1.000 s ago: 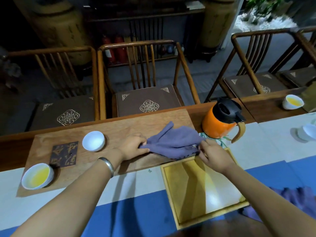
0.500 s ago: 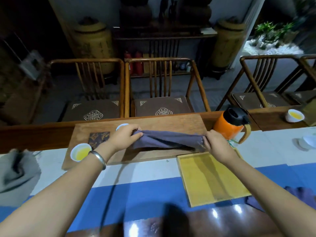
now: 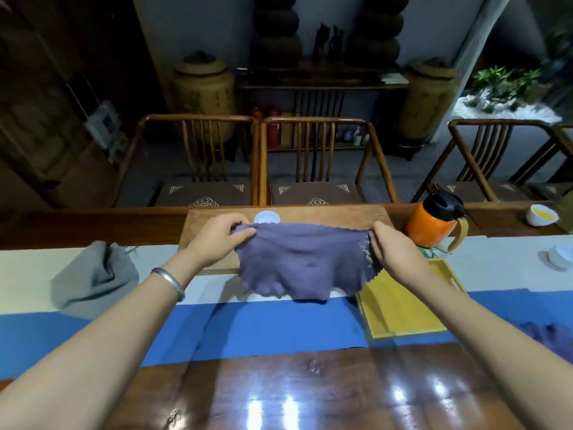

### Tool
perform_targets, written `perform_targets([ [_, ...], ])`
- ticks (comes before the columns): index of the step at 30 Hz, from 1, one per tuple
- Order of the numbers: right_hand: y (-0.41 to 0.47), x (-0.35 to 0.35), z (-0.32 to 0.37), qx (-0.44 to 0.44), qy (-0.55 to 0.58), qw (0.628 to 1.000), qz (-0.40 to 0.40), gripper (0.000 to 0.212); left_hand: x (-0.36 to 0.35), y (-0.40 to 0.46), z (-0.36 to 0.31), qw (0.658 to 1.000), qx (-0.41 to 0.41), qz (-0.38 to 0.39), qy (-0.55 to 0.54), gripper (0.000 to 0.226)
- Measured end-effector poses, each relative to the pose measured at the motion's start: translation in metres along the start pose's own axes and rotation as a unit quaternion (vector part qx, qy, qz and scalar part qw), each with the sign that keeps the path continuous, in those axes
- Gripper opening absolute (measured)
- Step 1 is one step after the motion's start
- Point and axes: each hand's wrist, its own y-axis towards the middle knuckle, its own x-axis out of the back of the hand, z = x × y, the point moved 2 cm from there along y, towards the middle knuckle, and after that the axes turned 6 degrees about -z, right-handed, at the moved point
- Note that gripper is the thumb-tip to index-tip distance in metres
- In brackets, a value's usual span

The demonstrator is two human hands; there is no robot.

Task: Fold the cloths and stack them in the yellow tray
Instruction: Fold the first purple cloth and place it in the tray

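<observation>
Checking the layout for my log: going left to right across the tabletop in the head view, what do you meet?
grey cloth → left hand → purple cloth → right hand → orange jug → cup of yellow tea

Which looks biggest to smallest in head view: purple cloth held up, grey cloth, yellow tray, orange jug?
1. purple cloth
2. yellow tray and grey cloth look alike; the right arm hides part of the tray
3. orange jug

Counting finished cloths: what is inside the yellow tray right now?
The visible part of the yellow tray is bare, with no cloth in it. The right hand, its forearm and the held purple cloth cover its far corner.
</observation>
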Motion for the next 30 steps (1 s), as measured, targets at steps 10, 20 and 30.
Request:
perform_targets([
  [10, 0.001, 0.039, 0.03, 0.08, 0.009, 0.997, -0.01, 0.031, 0.055, -0.019, -0.009, 0.998, 0.008, -0.065, 0.013, 0.022],
  [20, -0.084, -0.014, 0.035, 0.188, 0.005, 0.97, 0.152, 0.035, 0.018, -0.121, 0.038, 0.989, 0.047, 0.11, -0.085, 0.021],
  [30, -0.179, -0.112, 0.014, 0.156, 0.018, 0.961, 0.227, 0.028, -0.07, -0.2, 0.113, 0.964, 0.122, 0.205, -0.117, 0.029],
])
